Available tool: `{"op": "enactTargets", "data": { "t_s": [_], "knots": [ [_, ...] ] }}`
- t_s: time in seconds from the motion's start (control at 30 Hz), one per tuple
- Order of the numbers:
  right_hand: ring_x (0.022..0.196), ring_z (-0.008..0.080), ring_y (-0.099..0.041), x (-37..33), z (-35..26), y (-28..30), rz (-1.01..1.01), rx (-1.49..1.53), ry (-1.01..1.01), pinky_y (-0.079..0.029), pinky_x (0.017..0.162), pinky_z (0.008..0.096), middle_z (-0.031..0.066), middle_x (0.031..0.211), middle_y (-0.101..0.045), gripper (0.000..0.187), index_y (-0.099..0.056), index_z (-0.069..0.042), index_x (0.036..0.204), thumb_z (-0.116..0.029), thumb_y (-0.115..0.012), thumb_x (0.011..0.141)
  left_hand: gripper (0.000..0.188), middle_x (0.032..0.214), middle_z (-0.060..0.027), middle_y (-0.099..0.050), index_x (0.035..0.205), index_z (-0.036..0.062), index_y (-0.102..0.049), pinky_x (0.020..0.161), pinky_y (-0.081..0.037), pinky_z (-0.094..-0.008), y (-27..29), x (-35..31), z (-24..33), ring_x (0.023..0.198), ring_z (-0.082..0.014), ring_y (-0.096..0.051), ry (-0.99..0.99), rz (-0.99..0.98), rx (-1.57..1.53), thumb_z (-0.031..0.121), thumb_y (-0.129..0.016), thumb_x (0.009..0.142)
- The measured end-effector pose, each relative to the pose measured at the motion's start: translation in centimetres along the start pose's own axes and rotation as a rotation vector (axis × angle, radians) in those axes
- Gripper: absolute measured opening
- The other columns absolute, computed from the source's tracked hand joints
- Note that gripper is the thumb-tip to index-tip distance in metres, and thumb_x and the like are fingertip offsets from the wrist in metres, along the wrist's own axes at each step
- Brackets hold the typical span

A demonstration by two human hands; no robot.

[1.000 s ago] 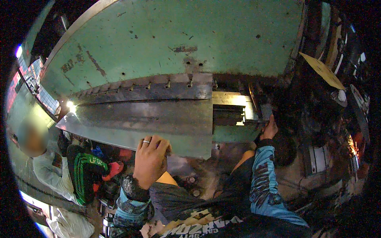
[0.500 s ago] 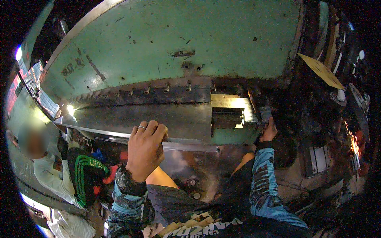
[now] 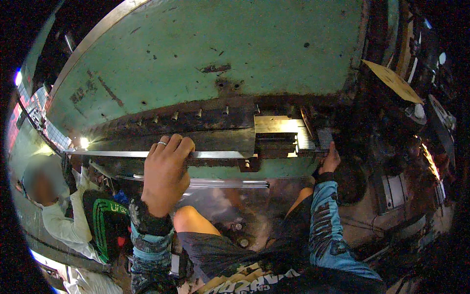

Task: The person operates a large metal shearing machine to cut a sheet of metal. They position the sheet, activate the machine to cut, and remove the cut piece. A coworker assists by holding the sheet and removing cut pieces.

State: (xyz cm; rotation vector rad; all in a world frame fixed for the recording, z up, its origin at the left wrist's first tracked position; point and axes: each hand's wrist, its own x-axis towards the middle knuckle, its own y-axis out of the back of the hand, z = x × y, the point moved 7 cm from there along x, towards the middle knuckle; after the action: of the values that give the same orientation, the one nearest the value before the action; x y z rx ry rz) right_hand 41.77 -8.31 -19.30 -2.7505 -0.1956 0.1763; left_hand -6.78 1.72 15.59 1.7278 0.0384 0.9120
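A long dark metal sheet (image 3: 210,138) lies in the bending machine (image 3: 210,44), its bright near edge facing me. My left hand (image 3: 167,171), with a ring on one finger, is closed over that edge near its middle. My right hand (image 3: 331,160) grips the outer side of a dark metal end piece (image 3: 324,139) at the machine's right; some of its fingers are hidden. Between the sheet's right end and that piece, a ribbed metal block (image 3: 304,137) catches bright light. At the far left, a co-worker (image 3: 73,210) is by the sheet's other end.
Below the sheet runs a shiny metal strip (image 3: 225,184), just above my knees. A yellowish panel (image 3: 391,81) juts out at the upper right. Sparks (image 3: 430,159) fly at the far right, near a pale box (image 3: 394,191) on the floor.
The sheet's near edge has swung upward, and my left hand has moved up and slightly left with it. My right hand stays at the end piece. The view has shifted slightly.
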Motion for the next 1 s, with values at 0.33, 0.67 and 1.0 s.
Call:
{"op": "enactTargets", "data": {
  "t_s": [0.33,0.67,1.0],
  "knots": [
    [0.048,0.0091,-0.040,0.4,0.3,0.0,-0.012,-0.008,0.026,-0.030,0.044,0.0289,-0.0029,0.065,-0.051,0.045,-0.060,-0.014,0.080,-0.055,-0.075,0.091,0.033,0.095,-0.0103,-0.058,0.102,0.0094,-0.060,0.081,-0.047,-0.0472,0.1,0.1,-0.3,0.095,-0.0360,-0.058,-0.030,0.055,0.021,-0.005,-0.062,0.072],
    [0.050,0.0111,-0.042,-0.2,-0.4,-0.3,-0.035,-0.025,0.000,-0.032,0.045,0.0310,-0.0015,0.066,-0.049,0.049,-0.059,-0.013,0.080,-0.059,-0.073,0.090,0.024,0.099,-0.0119,-0.062,0.104,0.0095,-0.062,0.084,-0.049,-0.0475,0.2,1.3,-1.0,0.097,-0.0379,-0.060,0.006,0.081,0.042,0.001,-0.066,0.081],
    [0.138,0.0310,-0.046,-1.7,1.2,-0.1,-0.176,-0.092,0.139,-0.034,0.118,0.0434,0.0133,0.154,-0.049,0.085,-0.046,0.001,0.150,-0.050,-0.076,0.090,0.031,0.100,-0.0122,-0.063,0.105,0.0100,-0.065,0.086,-0.049,-0.0482,-0.4,1.1,-1.0,0.097,-0.0381,-0.061,0.016,0.100,0.078,-0.001,-0.067,0.075]
  ]
}}
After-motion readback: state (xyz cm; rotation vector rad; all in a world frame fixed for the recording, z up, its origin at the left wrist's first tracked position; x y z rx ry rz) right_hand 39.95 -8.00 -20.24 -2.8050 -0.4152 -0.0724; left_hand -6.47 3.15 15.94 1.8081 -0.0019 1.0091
